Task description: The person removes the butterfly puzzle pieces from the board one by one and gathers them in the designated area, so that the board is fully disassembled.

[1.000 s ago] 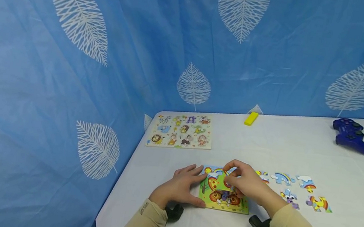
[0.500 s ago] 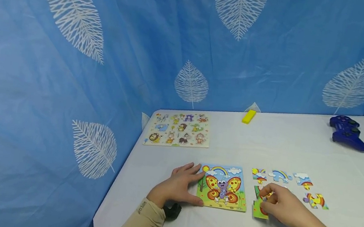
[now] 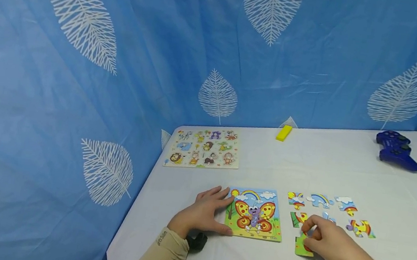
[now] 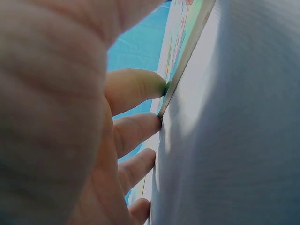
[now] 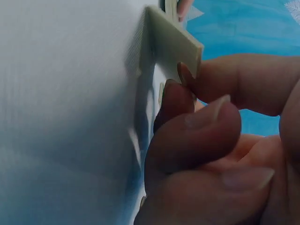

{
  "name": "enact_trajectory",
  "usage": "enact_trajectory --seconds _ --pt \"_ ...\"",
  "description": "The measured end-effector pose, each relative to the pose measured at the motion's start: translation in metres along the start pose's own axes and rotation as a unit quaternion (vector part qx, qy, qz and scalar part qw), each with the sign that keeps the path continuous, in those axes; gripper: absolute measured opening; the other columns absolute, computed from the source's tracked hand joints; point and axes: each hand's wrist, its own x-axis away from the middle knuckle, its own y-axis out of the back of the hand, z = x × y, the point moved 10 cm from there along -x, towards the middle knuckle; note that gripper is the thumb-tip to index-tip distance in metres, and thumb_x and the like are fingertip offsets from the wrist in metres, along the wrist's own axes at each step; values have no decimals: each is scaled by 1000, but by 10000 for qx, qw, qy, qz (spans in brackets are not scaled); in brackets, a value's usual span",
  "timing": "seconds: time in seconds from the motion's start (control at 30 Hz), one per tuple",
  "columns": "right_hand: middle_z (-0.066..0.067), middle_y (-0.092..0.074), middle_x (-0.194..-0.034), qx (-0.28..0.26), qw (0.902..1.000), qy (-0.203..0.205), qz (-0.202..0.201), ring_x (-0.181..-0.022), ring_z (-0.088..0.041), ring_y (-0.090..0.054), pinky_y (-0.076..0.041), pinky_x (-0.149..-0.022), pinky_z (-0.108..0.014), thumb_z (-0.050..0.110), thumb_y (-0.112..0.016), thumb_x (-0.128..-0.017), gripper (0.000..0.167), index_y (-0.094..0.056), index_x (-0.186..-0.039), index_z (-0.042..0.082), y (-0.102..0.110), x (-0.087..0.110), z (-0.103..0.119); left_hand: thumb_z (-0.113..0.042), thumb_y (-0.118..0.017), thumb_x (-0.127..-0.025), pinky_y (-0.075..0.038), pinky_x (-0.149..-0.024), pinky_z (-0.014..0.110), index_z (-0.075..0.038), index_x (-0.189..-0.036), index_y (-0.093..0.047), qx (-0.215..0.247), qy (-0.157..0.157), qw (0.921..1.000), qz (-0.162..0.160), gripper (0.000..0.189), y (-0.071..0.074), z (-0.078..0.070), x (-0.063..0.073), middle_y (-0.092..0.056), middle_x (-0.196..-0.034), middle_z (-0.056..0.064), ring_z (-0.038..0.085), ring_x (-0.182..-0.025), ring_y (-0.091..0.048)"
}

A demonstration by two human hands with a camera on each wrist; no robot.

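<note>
A square butterfly puzzle board [image 3: 255, 214] lies flat on the table. My left hand [image 3: 203, 209] rests along its left side, fingers spread, with fingertips at the board's edge in the left wrist view. To the right of the board, my right hand [image 3: 330, 240] pinches a green puzzle piece [image 3: 301, 247] between thumb and fingers. In the right wrist view that puzzle piece [image 5: 176, 44] stands tilted, one edge at the tablecloth. Loose pieces lie just behind this hand: a green-and-red puzzle piece [image 3: 297, 219] and a light blue one partly hidden by the fingers.
A row of loose pieces lies farther back, including a rainbow puzzle piece [image 3: 320, 201]; a yellow-red piece [image 3: 361, 229] sits to the right. Beyond are an animal puzzle board [image 3: 205, 149], a yellow block [image 3: 283, 133] and a blue game controller [image 3: 397, 150]. A blue curtain [image 3: 163, 52] borders the table.
My right hand has moved right from over the board, carrying the green piece to the table beside the loose pieces. The left hand stays at the board's edge.
</note>
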Motion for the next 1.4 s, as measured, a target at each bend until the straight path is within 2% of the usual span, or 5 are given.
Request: enact_trajectory --seconds 0.6,0.73,0.9,1.03,1.4 --pt "-2 -50 -69 1002 9949 -1 121 -61 -17 -46 -34 -55 -29 16 -76 -86 26 -54 -97 10 -2 -11 5 -67 -82 -76 -18 -125 56 -27 -159 -42 -72 11 10000 66 99 1 -2 -1 -24 -171 -4 26 -160 -15" --pt "-3 -52 -68 728 9972 137 73 -55 -17 -48 -38 -50 -30 19 -76 -91 25 -56 -102 10 -6 -15 30 -67 -81 -76 -17 -126 56 -27 -159 -42 -33 46 9999 104 99 1 -3 0 -23 -171 -5 26 -160 -15" --pt "-1 -53 -70 567 9941 911 -161 -57 -15 -47 -38 -50 -29 22 -76 -92 21 -62 -102 9 -20 -31 89 -65 -81 -78 -19 -125 57 -27 -159 -41 -47 -16 10000 42 98 0 -4 0 -24 -171 -4 28 -160 -16" --pt "-1 -54 -76 498 9893 1374 -33 -63 -15 -49 -39 -54 -29 18 -76 -90 17 -63 -97 10 -44 -50 123 -64 -81 -79 -21 -123 59 -26 -159 -42 -14 -109 9999 -27 97 0 -4 -1 -25 -171 -2 29 -159 -19" --pt "-7 -53 -100 802 9921 915 310 -81 -21 -53 -47 -70 -41 21 -86 -79 32 -62 -100 15 -79 -79 115 -68 -78 -79 -23 -123 59 -28 -159 -40 -128 -103 9999 54 97 2 -5 2 -24 -171 -3 28 -159 -18"
